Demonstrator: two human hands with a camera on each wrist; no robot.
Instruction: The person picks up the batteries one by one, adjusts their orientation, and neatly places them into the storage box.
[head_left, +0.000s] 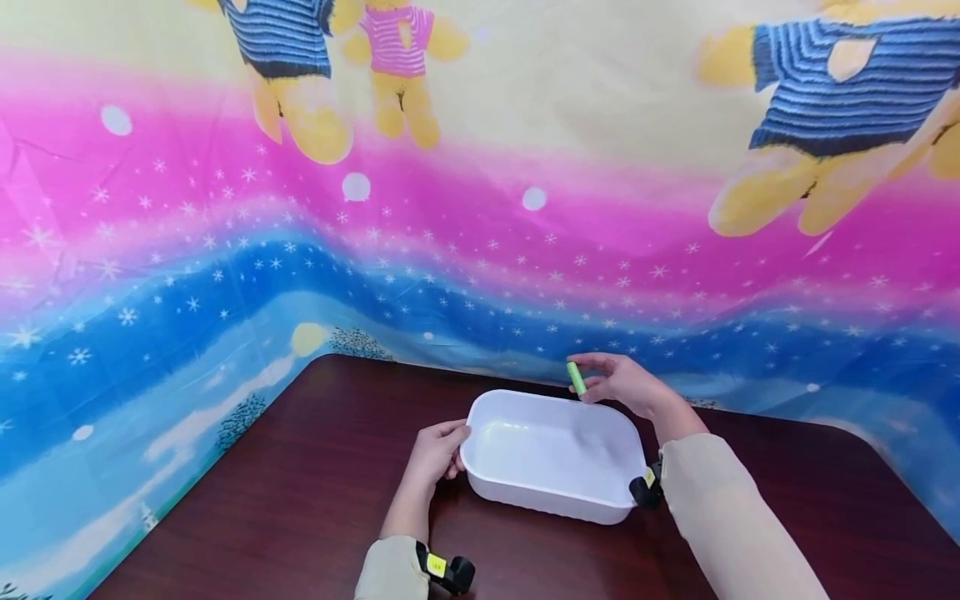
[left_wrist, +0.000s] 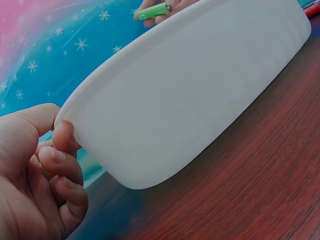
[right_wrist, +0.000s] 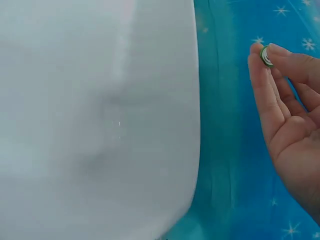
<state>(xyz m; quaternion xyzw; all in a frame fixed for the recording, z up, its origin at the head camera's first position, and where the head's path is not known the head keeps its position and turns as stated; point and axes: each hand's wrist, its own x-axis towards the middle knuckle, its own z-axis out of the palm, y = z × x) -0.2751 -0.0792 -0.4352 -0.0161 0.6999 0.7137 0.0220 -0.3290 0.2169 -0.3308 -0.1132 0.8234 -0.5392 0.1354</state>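
A white rectangular plastic basin (head_left: 555,450) with rounded corners is at the middle of the table, its inside bare in the head view. My left hand (head_left: 435,450) grips its left rim, thumb on top and fingers curled beneath, as the left wrist view shows with the pinched rim (left_wrist: 62,112). Past the basin's far right edge, my right hand (head_left: 621,385) pinches a small green battery (head_left: 576,378) between thumb and fingers. The battery is held up, a little above rim height. In the right wrist view, only the round end of the battery (right_wrist: 266,56) shows.
The dark reddish wooden table (head_left: 337,467) has rounded far corners. A printed cloth (head_left: 480,275) with bears and snowflakes hangs close behind it. At the right edge of the left wrist view, a small red thing (left_wrist: 313,10) lies beyond the basin. Both wrists wear black cameras.
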